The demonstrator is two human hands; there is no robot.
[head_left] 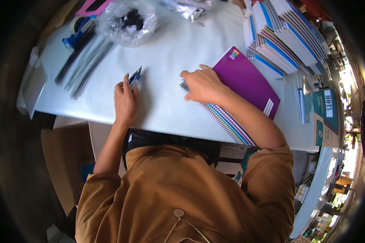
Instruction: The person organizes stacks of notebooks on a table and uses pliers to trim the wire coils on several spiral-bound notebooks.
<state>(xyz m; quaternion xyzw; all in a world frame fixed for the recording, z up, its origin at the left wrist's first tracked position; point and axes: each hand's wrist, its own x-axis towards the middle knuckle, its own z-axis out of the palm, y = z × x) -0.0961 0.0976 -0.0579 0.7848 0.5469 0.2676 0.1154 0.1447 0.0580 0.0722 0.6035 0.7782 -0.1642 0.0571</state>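
Above the table's near edge, my left hand [125, 101] is closed around small pliers [137, 75] with blue on the handles, their dark tips pointing away from me. My right hand [203, 84] grips the coil-edged corner of a purple spiral notebook [247, 79], with its fingers curled over the spiral end. The hand and forearm hide part of that cover. Beneath it, more notebooks show only their coloured coil edges [227, 123], stacked down toward the table's near edge.
Several loose black binding coils [87, 60] lie at left, beside a blue tape dispenser [79, 34]. A clear plastic bag with black contents [127, 22] sits at the back. Tall notebook stacks [282, 36] stand far right, near a green-and-tan carton [326, 117]. An open cardboard box [65, 154] is below left.
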